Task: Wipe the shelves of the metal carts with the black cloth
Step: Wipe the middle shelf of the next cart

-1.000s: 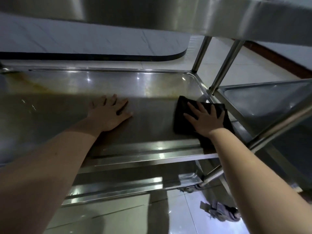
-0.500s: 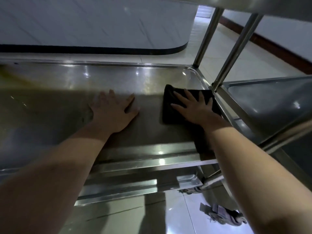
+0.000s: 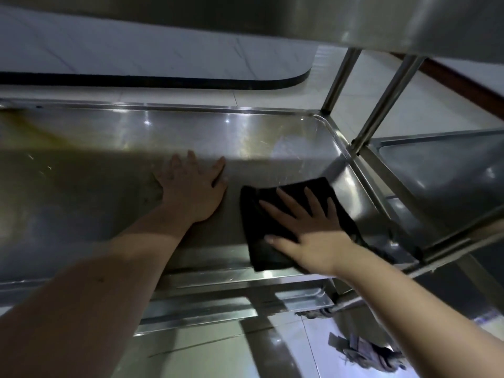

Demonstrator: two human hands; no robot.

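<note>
While the left hand point(image 3: 193, 192) lies flat on the metal shelf point(image 3: 109, 173) with straight fingers, the right hand point(image 3: 313, 241) presses the black cloth point(image 3: 255, 241) down near the shelf's right end, fingers point(image 3: 312, 203) spread apart. Folded roughly square, the cloth shows no clear long axis. It reaches past the fingertips toward the rear right corner, its near edge at the front rim.
</note>
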